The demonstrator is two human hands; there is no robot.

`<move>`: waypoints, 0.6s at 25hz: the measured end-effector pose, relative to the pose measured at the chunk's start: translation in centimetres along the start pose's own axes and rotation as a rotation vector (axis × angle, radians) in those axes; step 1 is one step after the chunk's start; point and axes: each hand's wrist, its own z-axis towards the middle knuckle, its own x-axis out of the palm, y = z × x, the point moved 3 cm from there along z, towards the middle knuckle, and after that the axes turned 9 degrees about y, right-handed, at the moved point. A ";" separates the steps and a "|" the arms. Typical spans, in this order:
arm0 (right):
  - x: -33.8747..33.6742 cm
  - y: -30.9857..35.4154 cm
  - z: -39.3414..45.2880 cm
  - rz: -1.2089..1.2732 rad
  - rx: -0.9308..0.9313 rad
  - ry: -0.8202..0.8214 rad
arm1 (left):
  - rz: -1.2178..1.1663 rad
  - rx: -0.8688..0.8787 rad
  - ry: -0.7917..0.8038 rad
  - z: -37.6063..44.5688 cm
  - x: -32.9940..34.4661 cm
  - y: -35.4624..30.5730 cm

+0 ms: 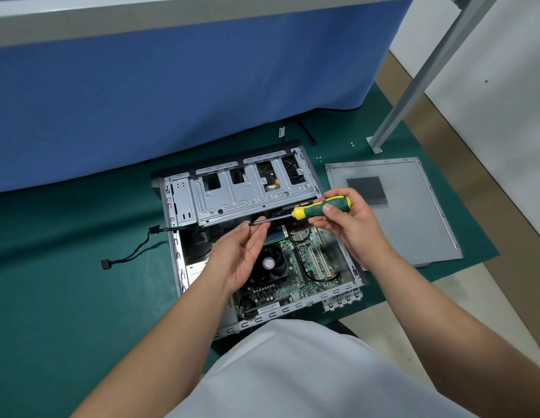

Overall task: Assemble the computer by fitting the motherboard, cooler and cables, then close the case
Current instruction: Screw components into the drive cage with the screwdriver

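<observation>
White cloth (292, 372) of the person's clothing filled the near edge, both bare forearms reaching out from it. Right hand (350, 224) gripped the green-and-yellow handle of a screwdriver (320, 208), held level above the open computer case (262, 236). Left hand (241, 254) was palm-up, its fingertips pinching the tip of the shaft. Under the hands, the motherboard (305, 260) sat in the case with the black cooler fan (270, 262) on it, partly hidden by the left hand. A black cable (136, 251) trailed out of the case's left side onto the green mat (66, 282). To the right, the grey side panel (413, 212) lay flat, apart from the case.
</observation>
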 end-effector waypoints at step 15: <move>-2.0 -0.5 0.4 -0.078 0.057 -0.202 | 0.337 0.024 0.032 -0.2 -0.4 -0.5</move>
